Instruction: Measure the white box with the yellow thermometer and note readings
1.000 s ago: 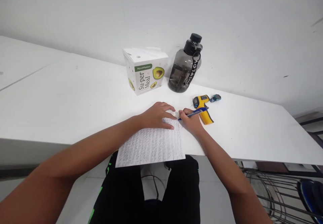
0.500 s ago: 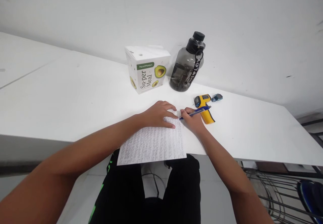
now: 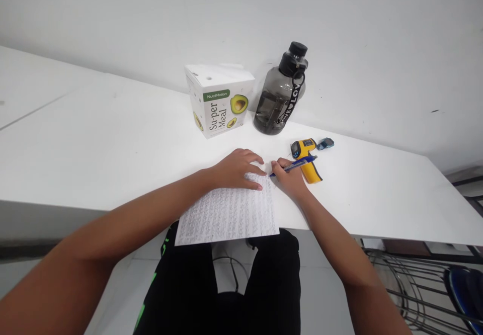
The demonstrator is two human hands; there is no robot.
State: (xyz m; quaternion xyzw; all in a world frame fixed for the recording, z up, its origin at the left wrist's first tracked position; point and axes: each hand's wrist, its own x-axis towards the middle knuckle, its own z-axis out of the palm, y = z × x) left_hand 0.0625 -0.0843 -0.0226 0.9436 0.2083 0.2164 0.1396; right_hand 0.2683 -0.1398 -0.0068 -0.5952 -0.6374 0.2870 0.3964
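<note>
A sheet of paper point(image 3: 230, 217) covered in rows of handwriting lies on the white table, its lower edge hanging over the front. My left hand point(image 3: 237, 170) rests on the upper part of the sheet with its fingers spread. In my right hand point(image 3: 290, 178) is a blue pen point(image 3: 298, 164), pinched in a writing grip, its tip down at the paper's upper right. Just beyond that hand lies a yellow and black infrared thermometer point(image 3: 307, 159), partly behind the pen.
A white box with avocado pictures point(image 3: 222, 103) and a dark translucent water bottle point(image 3: 279, 93) stand along the wall. A small blue object point(image 3: 325, 144) lies by the thermometer. Below the table at right is a wire basket point(image 3: 418, 284).
The pen tip has shifted very slightly to the right and up with my right hand. My left hand and the sheet stay practically in place.
</note>
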